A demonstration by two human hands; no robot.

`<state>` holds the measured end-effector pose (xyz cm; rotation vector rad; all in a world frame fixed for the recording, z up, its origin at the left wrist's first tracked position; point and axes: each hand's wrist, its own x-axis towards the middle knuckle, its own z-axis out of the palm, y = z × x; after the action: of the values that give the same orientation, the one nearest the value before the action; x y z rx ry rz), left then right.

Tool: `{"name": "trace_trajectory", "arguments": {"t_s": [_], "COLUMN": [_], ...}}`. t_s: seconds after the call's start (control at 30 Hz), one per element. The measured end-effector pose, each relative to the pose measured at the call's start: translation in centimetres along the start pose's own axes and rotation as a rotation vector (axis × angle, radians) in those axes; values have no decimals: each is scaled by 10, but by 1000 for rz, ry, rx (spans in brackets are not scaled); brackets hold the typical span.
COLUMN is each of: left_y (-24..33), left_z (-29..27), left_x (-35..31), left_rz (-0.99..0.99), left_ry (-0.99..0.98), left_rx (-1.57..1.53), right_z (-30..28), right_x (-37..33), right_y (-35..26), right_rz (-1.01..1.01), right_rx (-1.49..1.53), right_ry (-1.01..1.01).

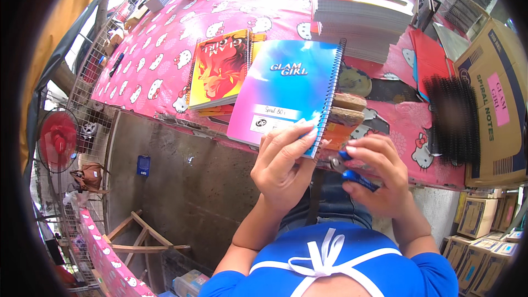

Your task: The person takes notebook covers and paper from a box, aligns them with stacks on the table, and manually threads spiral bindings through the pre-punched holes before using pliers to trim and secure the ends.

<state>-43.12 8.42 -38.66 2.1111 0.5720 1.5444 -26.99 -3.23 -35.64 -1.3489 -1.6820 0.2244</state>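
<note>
My left hand [287, 157] is closed on the lower right corner of a spiral notebook [286, 91] with a blue, pink and purple cover. A dark spiral wire [331, 96] runs down the notebook's right edge. In my right hand [382, 170] is a pair of blue-handled pliers [357, 177], the metal jaws near the lower end of that wire; whether they touch it I cannot tell. Left of the notebook, partly behind it, a yellow and red notebook [217, 71] lies on a small pile on the table.
The table has a pink patterned cover [148, 71]. A tall stack of paper [360, 22] stands at the back. To the right are a bundle of black spiral wires [454, 118] and a cardboard box [498, 99]. A red fan [58, 140] is at far left, a wooden frame [144, 242] below.
</note>
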Motion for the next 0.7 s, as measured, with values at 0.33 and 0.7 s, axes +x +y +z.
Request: {"name": "trace_trajectory", "arguments": {"t_s": [0.33,0.7], "left_y": [0,-34], "left_z": [-1,-20], "left_x": [-9,19], "left_rz": [-30,-82], "left_ry": [-25,474], "left_rx": [-25,-120], "right_z": [5,-9], "right_x": [0,-8], "right_y": [15,27], "right_rz": [400,400], "right_rx": [588,349], "right_ry": [-243,-12]}}
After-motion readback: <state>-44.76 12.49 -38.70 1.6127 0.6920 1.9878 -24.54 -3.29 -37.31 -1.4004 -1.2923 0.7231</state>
